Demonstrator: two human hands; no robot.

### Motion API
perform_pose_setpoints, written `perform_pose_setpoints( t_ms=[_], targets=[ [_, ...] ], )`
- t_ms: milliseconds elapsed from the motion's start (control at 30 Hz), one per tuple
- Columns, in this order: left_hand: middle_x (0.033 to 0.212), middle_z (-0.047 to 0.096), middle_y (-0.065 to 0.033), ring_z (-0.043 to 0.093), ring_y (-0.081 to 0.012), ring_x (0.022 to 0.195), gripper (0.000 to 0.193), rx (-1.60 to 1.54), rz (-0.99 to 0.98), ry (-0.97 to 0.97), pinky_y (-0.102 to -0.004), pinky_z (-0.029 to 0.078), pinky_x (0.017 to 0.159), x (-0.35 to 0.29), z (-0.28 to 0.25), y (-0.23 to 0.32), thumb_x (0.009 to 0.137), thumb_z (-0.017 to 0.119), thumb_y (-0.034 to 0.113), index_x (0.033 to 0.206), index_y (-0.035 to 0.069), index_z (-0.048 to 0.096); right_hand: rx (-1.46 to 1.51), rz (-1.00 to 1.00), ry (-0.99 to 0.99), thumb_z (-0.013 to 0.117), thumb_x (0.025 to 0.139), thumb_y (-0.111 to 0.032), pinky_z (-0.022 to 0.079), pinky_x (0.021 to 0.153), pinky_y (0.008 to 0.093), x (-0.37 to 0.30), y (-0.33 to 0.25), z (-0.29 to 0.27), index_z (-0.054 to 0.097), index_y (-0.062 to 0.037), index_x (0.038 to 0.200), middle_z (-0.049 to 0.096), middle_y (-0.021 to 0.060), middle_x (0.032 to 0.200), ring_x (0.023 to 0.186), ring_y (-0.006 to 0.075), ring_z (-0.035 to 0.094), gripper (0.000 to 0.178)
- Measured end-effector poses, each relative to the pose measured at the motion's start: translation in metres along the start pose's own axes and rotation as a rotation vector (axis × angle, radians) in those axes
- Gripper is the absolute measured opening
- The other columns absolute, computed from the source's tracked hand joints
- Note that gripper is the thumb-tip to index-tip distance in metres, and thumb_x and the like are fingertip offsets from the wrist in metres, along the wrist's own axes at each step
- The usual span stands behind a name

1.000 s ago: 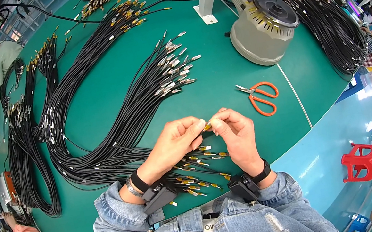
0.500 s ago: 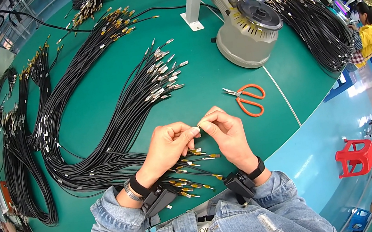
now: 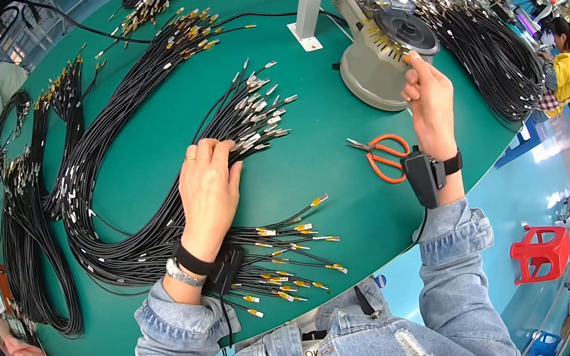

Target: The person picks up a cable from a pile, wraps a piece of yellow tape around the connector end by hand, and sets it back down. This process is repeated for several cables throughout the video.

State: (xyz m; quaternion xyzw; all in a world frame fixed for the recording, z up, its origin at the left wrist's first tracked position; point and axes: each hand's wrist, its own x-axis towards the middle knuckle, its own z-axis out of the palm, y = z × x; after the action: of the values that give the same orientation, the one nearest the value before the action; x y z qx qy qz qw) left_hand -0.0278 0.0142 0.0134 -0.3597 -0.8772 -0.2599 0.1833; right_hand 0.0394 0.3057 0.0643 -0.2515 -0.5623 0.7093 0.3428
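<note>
My left hand (image 3: 208,191) lies back-up across a bundle of black cables (image 3: 158,233), its fingers bent over them and its thumb apart. I cannot make out any single cable in its grasp. White-tagged cable ends (image 3: 263,117) fan out just beyond the fingers. To the right, my right hand (image 3: 431,104) reaches up to a round grey dispenser (image 3: 373,73) ringed with short yellow strips. Its index fingertip is at a yellow strip (image 3: 407,59) on the rim, the other fingers curled; the thumb is mostly hidden. Orange-handled scissors (image 3: 388,157) lie left of my right wrist.
Cable ends with yellow and white tags (image 3: 290,252) spread near the front edge of the green table (image 3: 328,163). More cable bundles lie at left (image 3: 38,257) and far right (image 3: 485,46). A grey metal post (image 3: 312,0) stands behind the dispenser. A red stool (image 3: 541,252) is on the floor.
My hands were together in the middle, fingertips pinched. Now they are apart: the left has moved up-left onto the cables, the right up-right to the dispenser.
</note>
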Motion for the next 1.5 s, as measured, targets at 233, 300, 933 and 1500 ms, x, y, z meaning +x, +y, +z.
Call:
perform_pose_setpoints(
  t_ms=[233, 300, 933, 1500],
  targets=[
    [0.083, 0.053, -0.0083, 0.053, -0.027, 0.08, 0.026, 0.094, -0.047, -0.067, -0.0366, 0.045, 0.069, -0.002, 0.004, -0.015, 0.068, 0.069, 0.005, 0.09, 0.005, 0.055, 0.23, 0.002, -0.087, 0.057, 0.089, -0.015, 0.023, 0.048, 0.0207, 0.014, 0.01, -0.002, 0.056, -0.0011, 0.085, 0.031, -0.0081, 0.057, 0.047, 0.0039, 0.023, 0.014],
    [0.082, 0.052, -0.0081, 0.053, -0.0267, 0.08, 0.025, 0.082, -0.061, -0.08, -0.037, 0.045, 0.068, -0.001, 0.002, -0.011, 0.068, 0.069, 0.006, 0.088, 0.006, 0.055, 0.328, 0.03, -0.091, 0.057, 0.089, -0.014, 0.023, 0.047, 0.0211, 0.011, 0.011, 0.0, 0.054, -0.002, 0.085, 0.029, -0.0087, 0.057, 0.046, 0.0041, 0.021, 0.013],
    [0.072, 0.058, -0.01, 0.056, -0.0282, 0.07, 0.017, -0.07, -0.141, -0.182, -0.0381, 0.045, 0.062, 0.002, -0.005, -0.036, 0.07, 0.069, 0.005, 0.078, 0.002, 0.055, 0.264, 0.173, -0.556, 0.054, 0.089, -0.012, 0.028, 0.053, 0.0252, -0.116, 0.02, 0.019, 0.052, -0.0037, 0.079, 0.039, -0.0021, 0.058, 0.053, 0.0088, 0.033, 0.013],
    [0.072, 0.06, -0.0059, 0.056, -0.0132, 0.059, 0.011, -0.649, 0.006, -0.072, -0.0234, 0.044, 0.051, 0.017, -0.022, 0.028, 0.074, 0.069, 0.005, 0.08, 0.002, 0.059, 0.157, 0.129, -0.529, 0.055, 0.087, -0.007, 0.032, 0.055, 0.0249, -0.154, 0.019, 0.038, 0.053, -0.001, 0.08, 0.047, 0.0006, 0.064, 0.054, 0.0093, 0.038, 0.009]
  ],
)
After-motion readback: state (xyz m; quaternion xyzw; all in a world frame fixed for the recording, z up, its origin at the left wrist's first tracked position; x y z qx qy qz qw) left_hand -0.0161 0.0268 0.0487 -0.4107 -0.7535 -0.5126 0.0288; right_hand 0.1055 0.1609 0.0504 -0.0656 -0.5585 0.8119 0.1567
